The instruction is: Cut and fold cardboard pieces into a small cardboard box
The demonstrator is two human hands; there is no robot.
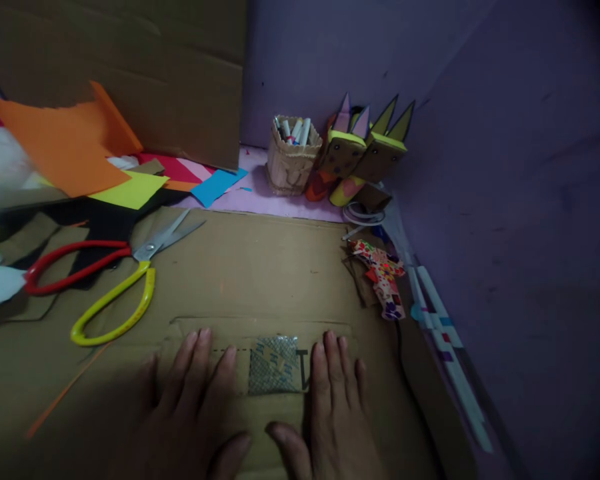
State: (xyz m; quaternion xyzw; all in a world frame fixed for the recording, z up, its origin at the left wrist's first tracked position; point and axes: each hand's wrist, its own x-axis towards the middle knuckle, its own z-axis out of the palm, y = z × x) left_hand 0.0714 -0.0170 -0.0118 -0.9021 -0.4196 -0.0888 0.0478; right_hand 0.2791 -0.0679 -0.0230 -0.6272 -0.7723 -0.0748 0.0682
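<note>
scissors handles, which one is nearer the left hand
The yellow handle: it lies lower in the view and nearer the left hand, while the red handle sits farther up and left.

Cardboard (260,267) central; scissors (145,251) left, glue gun (384,273) right, markers (305,131) behind.

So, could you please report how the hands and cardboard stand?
Left hand, right hand: open, on cardboard. Patterned patch between them. Scissors left, glue gun right, neither touching hands.

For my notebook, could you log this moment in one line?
left hand: on cardboard; right hand: on cardboard; between: patterned patch; front-left: scissors
</note>
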